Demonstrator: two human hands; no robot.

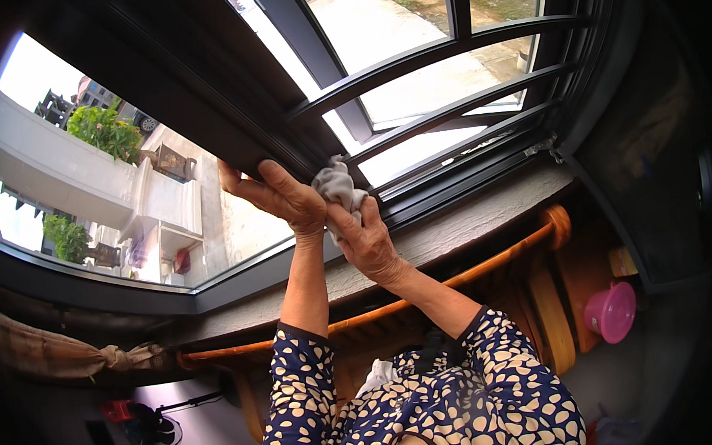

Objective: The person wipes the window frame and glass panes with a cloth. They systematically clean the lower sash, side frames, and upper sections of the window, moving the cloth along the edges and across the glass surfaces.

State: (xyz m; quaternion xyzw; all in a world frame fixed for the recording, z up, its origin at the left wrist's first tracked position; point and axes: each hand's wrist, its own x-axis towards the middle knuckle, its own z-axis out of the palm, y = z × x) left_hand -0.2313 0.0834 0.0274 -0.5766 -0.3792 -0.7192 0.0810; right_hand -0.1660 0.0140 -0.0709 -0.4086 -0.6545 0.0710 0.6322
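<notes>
Head view: patterned sleeves (303,389) reach up from the lower edge.
Right hand (368,242): fingers closed around a bunched grey cloth (339,184).
Cloth position: just beside the left hand (280,195), near the lower end of the dark window post (234,93).
Left grip: fingers at the post's edge; cannot tell whether they clasp it.
Right side: dark window bars (439,117).
Beyond glass: green shrub (102,129).

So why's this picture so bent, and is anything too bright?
Head view: fisheye distortion bends the window bars and wooden rail; the paving outside looks washed out in daylight; the picture's rim fades to black; the gray cloth looks fairly clear.
</notes>
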